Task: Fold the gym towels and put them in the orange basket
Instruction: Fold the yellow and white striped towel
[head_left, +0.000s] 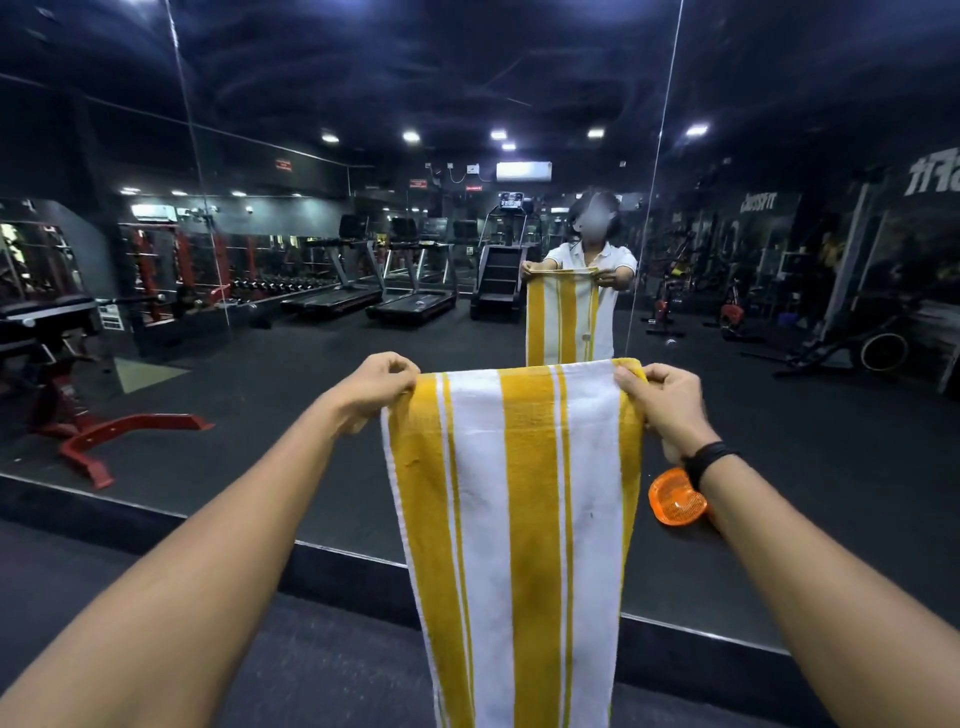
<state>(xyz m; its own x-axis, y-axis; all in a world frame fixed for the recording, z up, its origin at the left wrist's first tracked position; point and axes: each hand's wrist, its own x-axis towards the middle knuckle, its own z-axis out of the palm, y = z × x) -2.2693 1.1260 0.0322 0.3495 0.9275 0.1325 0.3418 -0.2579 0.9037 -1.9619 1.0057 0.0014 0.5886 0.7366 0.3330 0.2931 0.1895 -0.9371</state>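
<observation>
Left hand (382, 387) pinches the top left corner of a yellow-and-white striped towel (524, 519), fingers curled over the edge. Towel hangs straight down between both outstretched arms, top edge taut. Right hand (662, 400) grips the top right corner, black wristband (706, 460) on its wrist. Orange basket (675, 499) shows just below that wrist, in the mirror.

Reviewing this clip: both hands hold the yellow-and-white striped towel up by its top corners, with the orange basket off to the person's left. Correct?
Not quite. In the head view the orange basket is to the person's right, below the right hand. Both hands, including the left hand, do hold the striped towel by its top corners.
</observation>
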